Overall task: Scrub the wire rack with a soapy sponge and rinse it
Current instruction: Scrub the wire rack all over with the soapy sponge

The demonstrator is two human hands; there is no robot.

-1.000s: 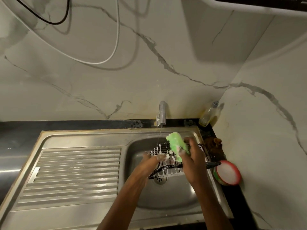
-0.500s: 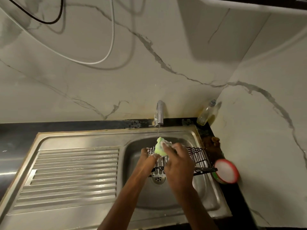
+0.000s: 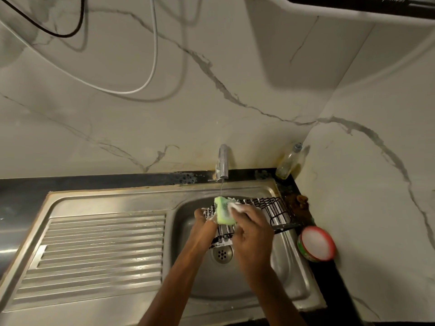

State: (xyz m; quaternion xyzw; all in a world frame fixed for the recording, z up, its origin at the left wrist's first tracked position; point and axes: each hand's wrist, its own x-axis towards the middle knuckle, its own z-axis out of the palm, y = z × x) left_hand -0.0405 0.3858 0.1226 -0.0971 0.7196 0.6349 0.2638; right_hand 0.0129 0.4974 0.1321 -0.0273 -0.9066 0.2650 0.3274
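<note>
A black wire rack [image 3: 275, 209] hangs over the steel sink basin [image 3: 289, 274], its left part white with foam. My left hand [image 3: 204, 228] grips the rack's left end from below. My right hand [image 3: 253, 234] holds a green soapy sponge [image 3: 223, 211] pressed on the rack's top left area, fingers foamy. A thin stream of water falls from the tap [image 3: 223, 164] right behind the sponge.
The ribbed draining board [image 3: 98, 252] lies left of the basin. A red-rimmed tub of white paste [image 3: 316, 243] sits on the dark counter at the right. An oil bottle [image 3: 288, 164] stands in the back corner. The drain [image 3: 221, 254] shows under the rack.
My right hand moved the sponge left across the rack, from upright above the middle to its left part, then slightly nearer. My left hand kept its grip.
</note>
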